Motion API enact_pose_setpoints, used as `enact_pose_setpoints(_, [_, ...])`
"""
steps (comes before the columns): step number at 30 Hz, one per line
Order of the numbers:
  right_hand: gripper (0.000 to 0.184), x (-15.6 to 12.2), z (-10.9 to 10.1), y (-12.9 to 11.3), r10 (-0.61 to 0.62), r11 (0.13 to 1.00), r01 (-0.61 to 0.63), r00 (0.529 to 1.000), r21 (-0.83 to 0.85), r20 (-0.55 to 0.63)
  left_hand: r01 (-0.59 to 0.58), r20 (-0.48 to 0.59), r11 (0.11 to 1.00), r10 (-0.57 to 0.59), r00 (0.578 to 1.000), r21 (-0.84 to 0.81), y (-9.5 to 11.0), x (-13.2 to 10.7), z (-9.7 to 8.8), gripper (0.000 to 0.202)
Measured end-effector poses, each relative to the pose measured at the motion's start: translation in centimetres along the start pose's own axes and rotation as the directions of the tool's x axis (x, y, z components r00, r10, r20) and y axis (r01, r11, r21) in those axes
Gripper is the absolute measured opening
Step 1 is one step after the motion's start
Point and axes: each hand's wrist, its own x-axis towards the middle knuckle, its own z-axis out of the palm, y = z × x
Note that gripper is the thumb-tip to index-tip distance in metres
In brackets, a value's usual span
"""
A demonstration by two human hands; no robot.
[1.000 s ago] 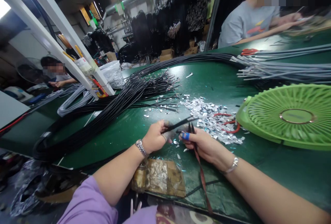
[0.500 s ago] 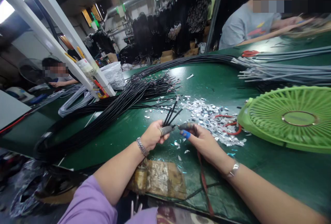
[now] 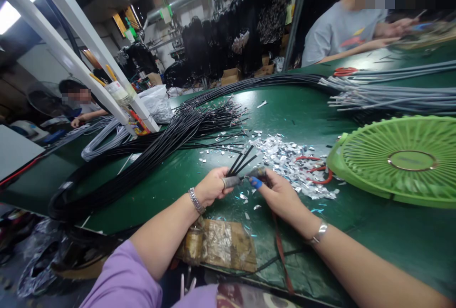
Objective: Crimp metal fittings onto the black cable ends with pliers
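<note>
Several short black cable ends [image 3: 241, 160] stick up out of my left hand [image 3: 214, 184], which is closed round them, a grey cover on its thumb. My right hand [image 3: 281, 191] pinches close by, with blue tape on its thumb and a dark cover on a finger. Its fingertips meet the tip of a cable at my left thumb; what exactly they grip is too small to make out. Behind both hands lies a long bundle of black cables [image 3: 153, 149] with stripped ends. Silver foil scraps [image 3: 285, 156] are heaped just beyond my right hand.
A green fan [image 3: 411, 161] stands at the right, beside red-handled scissors [image 3: 322, 180]. Grey cables [image 3: 395, 97] lie behind it. A white post [image 3: 96, 51] rises at the left. Cardboard [image 3: 230, 246] is at the table's front edge. Two other people sit across the table.
My right hand has moved slightly left, its fingertips closing up to my left thumb. The black cable ends in my left hand have tilted a little to the right.
</note>
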Motion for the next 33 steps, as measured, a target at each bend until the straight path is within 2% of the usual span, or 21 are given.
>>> enact_pose_setpoints(7, [0.030, 0.0, 0.3, -0.3, 0.168, 0.960, -0.168, 0.986, 0.224, 0.021, 0.027, 0.028, 0.998, -0.029, 0.999, 0.062, -0.1, -0.2, 0.1, 0.039])
enact_pose_setpoints(13, [0.031, 0.0, 0.6, -0.1, 0.281, 0.898, -0.265, 0.960, 0.351, 0.005, 0.019, -0.015, 0.996, -0.018, 1.000, 0.089, -0.4, 0.0, 0.2, 0.040])
enact_pose_setpoints(17, [0.030, -0.2, 0.5, -0.3, 0.290, 0.871, -0.254, 0.957, 0.421, -0.023, -0.015, -0.057, 0.995, 0.021, 0.998, 0.097, -0.4, 0.0, 0.3, 0.044])
enact_pose_setpoints(21, [0.032, -0.4, 0.6, -0.5, 0.273, 0.886, -0.228, 0.960, 0.404, -0.058, -0.052, -0.064, 0.994, 0.059, 0.996, 0.099, -0.5, 0.1, 0.3, 0.044])
enact_pose_setpoints(26, [0.035, -0.5, 1.0, -0.6, 0.302, 0.890, -0.263, 0.952, 0.373, -0.049, -0.061, -0.058, 0.993, 0.067, 0.996, 0.099, -0.8, 0.1, 0.3, 0.041])
enact_pose_setpoints(30, [0.036, -0.5, 1.2, -0.6, 0.358, 0.845, -0.299, 0.932, 0.444, -0.054, -0.048, -0.060, 0.993, 0.055, 0.997, 0.112, -0.7, 0.1, 0.4, 0.043])
enact_pose_setpoints(33, [0.036, -0.4, 1.2, -0.6, 0.397, 0.791, -0.336, 0.918, 0.512, -0.012, -0.052, -0.052, 0.992, 0.058, 0.997, 0.118, -0.7, 0.1, 0.5, 0.043])
